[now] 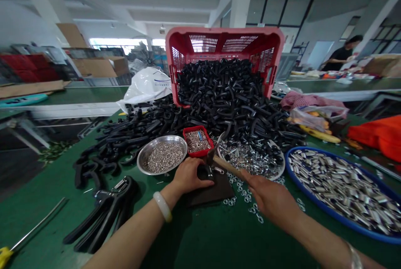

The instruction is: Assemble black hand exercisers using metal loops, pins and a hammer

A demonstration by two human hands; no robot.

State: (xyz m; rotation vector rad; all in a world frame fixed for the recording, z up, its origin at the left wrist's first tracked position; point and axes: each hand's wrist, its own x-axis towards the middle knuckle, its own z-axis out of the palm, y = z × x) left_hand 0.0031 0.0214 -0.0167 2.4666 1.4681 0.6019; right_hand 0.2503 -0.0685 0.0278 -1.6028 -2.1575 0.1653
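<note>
Hammer [227,165], wooden-handled, one: we are gripping it in the right hand [269,200], its head standing close by the left hand [189,176]. Black part [204,172], one: we are pinching it between left thumb and fingers, over a dark plate [211,194] on the green desk [219,239]. Steel bowl [141,159] and red tray [202,153], small metal pieces: both are sitting just beyond the left hand. Blue basin [376,237], metal tubes: lying right. Red crate [224,31], tipped: black handles [216,89] are spilling deskward.
</note>
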